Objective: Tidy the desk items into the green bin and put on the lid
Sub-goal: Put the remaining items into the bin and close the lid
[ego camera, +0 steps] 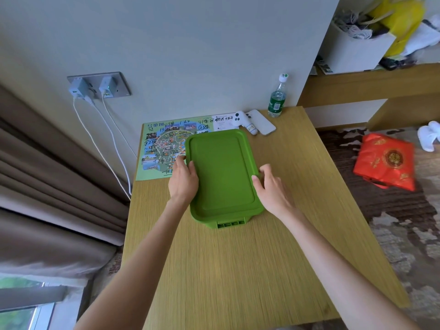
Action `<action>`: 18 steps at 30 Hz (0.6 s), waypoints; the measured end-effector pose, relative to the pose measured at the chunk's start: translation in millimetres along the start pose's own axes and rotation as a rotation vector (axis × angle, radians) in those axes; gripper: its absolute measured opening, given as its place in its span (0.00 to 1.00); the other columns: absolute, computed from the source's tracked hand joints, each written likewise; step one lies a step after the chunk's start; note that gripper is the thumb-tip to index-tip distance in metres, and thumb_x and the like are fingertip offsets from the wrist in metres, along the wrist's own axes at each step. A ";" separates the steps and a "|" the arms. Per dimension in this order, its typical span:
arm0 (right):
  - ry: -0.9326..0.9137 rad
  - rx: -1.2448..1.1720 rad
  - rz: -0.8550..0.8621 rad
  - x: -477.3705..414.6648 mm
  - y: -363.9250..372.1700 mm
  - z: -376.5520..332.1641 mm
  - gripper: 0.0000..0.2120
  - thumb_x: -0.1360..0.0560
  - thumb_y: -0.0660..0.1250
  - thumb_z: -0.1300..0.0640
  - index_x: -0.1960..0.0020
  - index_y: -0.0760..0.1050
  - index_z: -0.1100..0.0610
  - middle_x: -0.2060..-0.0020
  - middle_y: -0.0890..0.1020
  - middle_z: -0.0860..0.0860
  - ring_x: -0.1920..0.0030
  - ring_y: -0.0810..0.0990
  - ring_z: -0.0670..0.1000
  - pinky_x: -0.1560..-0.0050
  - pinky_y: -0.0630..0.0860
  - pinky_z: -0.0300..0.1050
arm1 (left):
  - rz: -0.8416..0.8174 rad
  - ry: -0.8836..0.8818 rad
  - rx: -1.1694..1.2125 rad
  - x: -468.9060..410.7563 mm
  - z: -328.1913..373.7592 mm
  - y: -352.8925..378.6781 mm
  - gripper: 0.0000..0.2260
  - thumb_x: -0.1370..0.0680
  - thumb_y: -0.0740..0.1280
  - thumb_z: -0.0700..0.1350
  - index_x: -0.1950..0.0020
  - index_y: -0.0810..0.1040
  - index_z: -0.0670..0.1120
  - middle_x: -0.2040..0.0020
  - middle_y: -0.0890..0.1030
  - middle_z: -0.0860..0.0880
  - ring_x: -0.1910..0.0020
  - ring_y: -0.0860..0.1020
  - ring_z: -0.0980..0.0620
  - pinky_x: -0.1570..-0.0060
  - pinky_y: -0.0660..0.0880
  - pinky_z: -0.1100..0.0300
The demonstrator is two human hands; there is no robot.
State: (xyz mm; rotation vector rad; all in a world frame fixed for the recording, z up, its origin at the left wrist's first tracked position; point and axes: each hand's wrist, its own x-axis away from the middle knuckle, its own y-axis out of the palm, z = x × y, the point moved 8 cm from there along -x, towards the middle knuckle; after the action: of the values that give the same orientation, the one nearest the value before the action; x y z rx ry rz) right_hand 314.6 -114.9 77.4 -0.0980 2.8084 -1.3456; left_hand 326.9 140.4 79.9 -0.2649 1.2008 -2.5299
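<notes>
The green lid [221,172] lies flat on top of the green bin [228,224], whose front wall and handle slots show just under the lid's near edge. The bin's inside is hidden. My left hand [183,179] grips the lid's left rim, thumb on top. My right hand [271,186] rests against the lid's right rim with fingers curled over the edge.
On the wooden desk [238,270], a printed map sheet [162,148] with handwriting lies behind and left of the bin. A white controller [245,122], a white phone [262,125] and a water bottle [277,96] stand at the back. Charger cables [104,151] hang at the left wall.
</notes>
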 end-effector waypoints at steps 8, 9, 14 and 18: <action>-0.051 -0.062 0.023 -4.1 15.2 -5.0 0.23 0.17 0.52 0.52 0.24 0.58 0.59 0.39 0.78 0.58 0.47 0.80 0.56 0.54 0.77 0.50 | 0.039 0.013 0.083 0.2 -5.8 11.5 0.15 0.16 0.51 0.47 0.34 0.65 0.39 0.38 0.75 0.38 0.46 0.77 0.36 0.56 0.70 0.49; -0.043 -0.058 0.035 -3.2 15.8 -3.3 0.23 0.17 0.52 0.52 0.24 0.58 0.59 0.35 0.76 0.58 0.42 0.78 0.57 0.49 0.78 0.52 | 0.049 0.013 0.098 -0.4 -7.0 11.7 0.15 0.16 0.52 0.47 0.35 0.65 0.39 0.39 0.76 0.38 0.46 0.77 0.36 0.54 0.71 0.49; -0.033 0.005 0.099 -3.5 12.0 -3.0 0.23 0.17 0.53 0.51 0.25 0.60 0.59 0.31 0.74 0.56 0.39 0.79 0.57 0.50 0.80 0.53 | 0.097 0.007 0.096 -2.0 -10.5 11.1 0.14 0.17 0.53 0.48 0.35 0.66 0.42 0.45 0.80 0.39 0.50 0.78 0.37 0.57 0.71 0.49; 0.002 0.038 0.089 -1.1 8.9 -5.5 0.21 0.17 0.53 0.50 0.28 0.64 0.59 0.53 0.83 0.55 0.65 0.79 0.51 0.73 0.70 0.41 | 0.029 -0.042 0.044 -7.7 -10.9 14.1 0.14 0.17 0.51 0.49 0.34 0.63 0.44 0.37 0.76 0.42 0.50 0.78 0.39 0.58 0.68 0.53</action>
State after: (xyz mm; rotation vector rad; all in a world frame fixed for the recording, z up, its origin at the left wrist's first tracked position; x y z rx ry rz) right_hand 315.0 -105.0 73.9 0.0286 2.7517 -1.3790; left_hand 333.7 142.7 61.9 -0.2867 1.1242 -2.5093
